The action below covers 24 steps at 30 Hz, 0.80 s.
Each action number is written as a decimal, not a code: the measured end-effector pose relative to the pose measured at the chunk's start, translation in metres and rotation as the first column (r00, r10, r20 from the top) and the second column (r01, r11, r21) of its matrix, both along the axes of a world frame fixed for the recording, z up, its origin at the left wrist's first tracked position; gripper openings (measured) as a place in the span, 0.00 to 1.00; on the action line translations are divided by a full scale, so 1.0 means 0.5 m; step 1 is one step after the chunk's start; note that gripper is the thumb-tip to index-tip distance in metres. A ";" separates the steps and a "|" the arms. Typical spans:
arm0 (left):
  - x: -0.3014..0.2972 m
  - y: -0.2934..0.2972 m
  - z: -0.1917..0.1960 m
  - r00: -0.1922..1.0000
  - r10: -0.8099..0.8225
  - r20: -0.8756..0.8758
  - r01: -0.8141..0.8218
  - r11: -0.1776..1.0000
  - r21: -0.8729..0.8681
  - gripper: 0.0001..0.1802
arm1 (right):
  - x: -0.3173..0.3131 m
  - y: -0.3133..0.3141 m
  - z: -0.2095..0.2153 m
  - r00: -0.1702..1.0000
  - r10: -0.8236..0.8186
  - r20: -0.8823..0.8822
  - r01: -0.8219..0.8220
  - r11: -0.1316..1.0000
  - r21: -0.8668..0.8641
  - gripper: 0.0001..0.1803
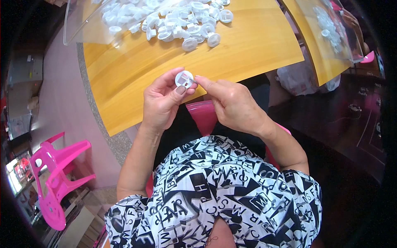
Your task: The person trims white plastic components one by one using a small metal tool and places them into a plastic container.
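A small round white plastic part [184, 79] with a raised middle is pinched between the thumb and fingers of my left hand [163, 98], just above the near edge of the yellow table [136, 82]. My right hand [235, 103] is closed, its index finger reaching to the right rim of the part. At that fingertip a small greyish sliver shows against the part; its kind is too small to tell. The other right fingers are curled under and mostly hidden. Beyond my hands lies a heap of similar white plastic parts [194, 29].
A clear plastic sheet or tray [89, 27] lies at the far left, beside the heap. A second table [318, 49] on the right bears more white parts, near another person's arm [351, 22]. A white plastic bag [295, 78] hangs between tables. A pink stool [60, 165] stands left.
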<state>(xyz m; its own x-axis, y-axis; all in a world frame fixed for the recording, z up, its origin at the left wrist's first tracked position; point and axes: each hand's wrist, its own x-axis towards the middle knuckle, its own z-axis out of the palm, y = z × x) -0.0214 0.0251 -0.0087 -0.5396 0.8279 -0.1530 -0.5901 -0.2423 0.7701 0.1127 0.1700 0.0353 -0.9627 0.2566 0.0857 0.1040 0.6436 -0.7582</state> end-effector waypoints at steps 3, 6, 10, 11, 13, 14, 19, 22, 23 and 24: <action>0.001 0.002 0.000 1.000 -0.002 -0.021 0.002 1.000 -0.004 0.21 | 0.000 0.001 0.002 1.000 -0.001 0.022 0.001 1.000 0.009 0.27; 0.001 0.002 -0.006 0.998 -0.004 -0.065 0.006 1.000 0.026 0.22 | -0.001 0.000 -0.002 1.000 -0.001 0.014 0.001 1.000 -0.003 0.26; 0.005 0.001 -0.009 0.995 0.006 -0.097 -0.003 1.000 0.023 0.22 | -0.001 -0.003 -0.005 1.000 0.013 0.009 -0.013 1.000 -0.023 0.25; 0.007 0.001 -0.008 0.993 0.013 -0.120 -0.012 1.000 0.011 0.22 | 0.000 -0.003 -0.006 1.000 0.012 0.009 -0.012 1.000 -0.023 0.25; 0.010 0.001 -0.007 0.990 0.018 -0.143 -0.018 1.000 -0.001 0.22 | 0.001 -0.002 -0.006 0.999 0.034 0.043 -0.038 0.995 0.092 0.22; 0.012 0.001 -0.008 0.986 0.022 -0.168 -0.025 0.999 -0.020 0.22 | 0.001 -0.002 -0.006 0.999 0.034 0.043 -0.038 0.995 0.092 0.22; 0.015 -0.002 -0.013 0.978 0.011 -0.208 -0.022 0.999 -0.049 0.22 | -0.002 0.011 0.007 0.983 0.099 0.157 -0.125 0.978 0.165 0.20; 0.014 -0.004 -0.016 0.945 -0.036 -0.325 0.024 0.999 -0.041 0.20 | -0.005 0.035 0.019 0.950 0.216 0.227 -0.238 0.969 0.070 0.21; 0.014 -0.003 -0.014 0.917 -0.048 -0.395 0.036 0.999 -0.039 0.20 | -0.006 0.043 0.020 0.951 0.212 0.225 -0.233 0.970 0.068 0.21; 0.014 -0.002 -0.013 0.885 -0.060 -0.462 0.048 0.998 -0.038 0.20 | -0.006 0.050 0.021 0.942 0.251 0.223 -0.265 0.964 0.036 0.21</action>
